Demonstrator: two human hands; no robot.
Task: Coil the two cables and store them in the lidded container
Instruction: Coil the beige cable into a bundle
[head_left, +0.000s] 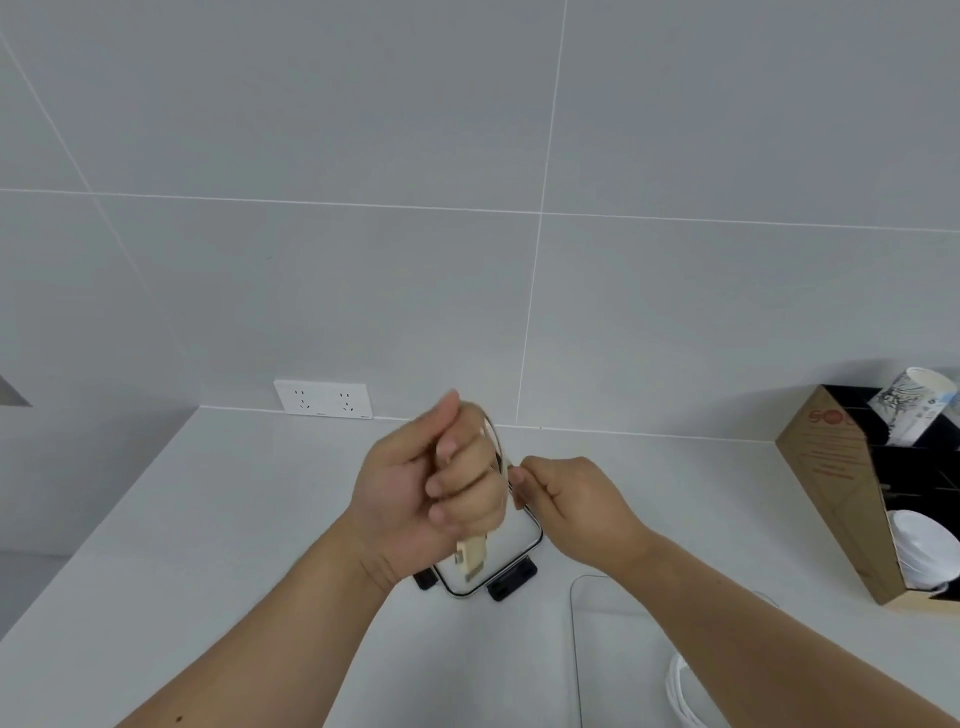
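Observation:
My left hand is curled into a fist around a beige cable. The cable's flat connector ends hang out below the fist, and a loop of it wraps over my fingers. To the right, my right hand pinches a strand of the same cable beside the fist. Under both hands lies a lid with black clips. A clear container stands at the lower right, holding a coiled white cable, partly hidden by my right forearm.
A white counter meets a grey tiled wall. A double wall socket sits at the counter's back edge. At the right stands a cardboard organiser with a paper cup and white lids.

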